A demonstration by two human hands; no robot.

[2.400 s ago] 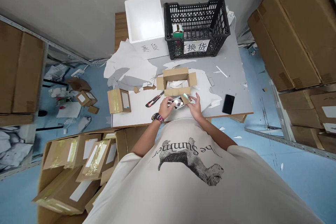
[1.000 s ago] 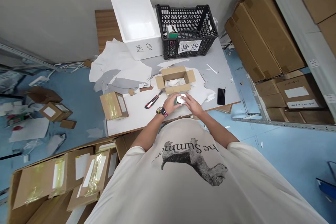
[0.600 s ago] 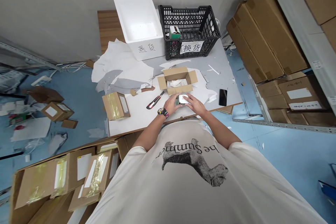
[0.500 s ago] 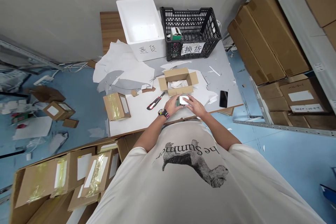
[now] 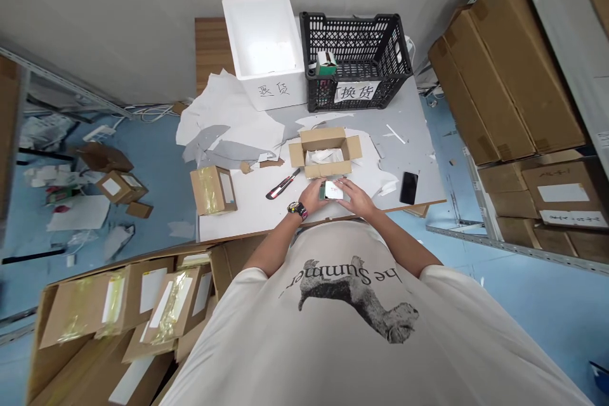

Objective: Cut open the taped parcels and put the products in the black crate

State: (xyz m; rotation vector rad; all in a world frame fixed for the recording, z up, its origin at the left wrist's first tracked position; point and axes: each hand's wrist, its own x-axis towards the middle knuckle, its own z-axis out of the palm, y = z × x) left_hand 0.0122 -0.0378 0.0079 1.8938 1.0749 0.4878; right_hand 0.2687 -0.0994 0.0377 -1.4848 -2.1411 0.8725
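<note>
A small green-and-white box (image 5: 333, 190) with a reddish mark on its white face is held between both hands at the table's front edge. My left hand (image 5: 313, 196) closes on its left side, a watch on that wrist. On the opposite side my right hand (image 5: 357, 198) grips the box with its fingers along the edge. Just beyond the hands stands an open cardboard box (image 5: 327, 169) with its flaps spread and white paper (image 5: 323, 156) inside. A red-and-black utility knife (image 5: 282, 184) lies left of my left hand.
At the back stand a white foam box (image 5: 280, 90) and a black plastic crate (image 5: 323, 101) containing a green-and-white box (image 5: 326, 63). A taped carton (image 5: 207, 191) sits at the table's left, a phone (image 5: 409, 188) at the right. Cartons (image 5: 176, 304) fill a large box at lower left; shelves stand right.
The right fingers have moved off the top of the small box to its side, and its marked white face now shows. The view has shifted slightly.
</note>
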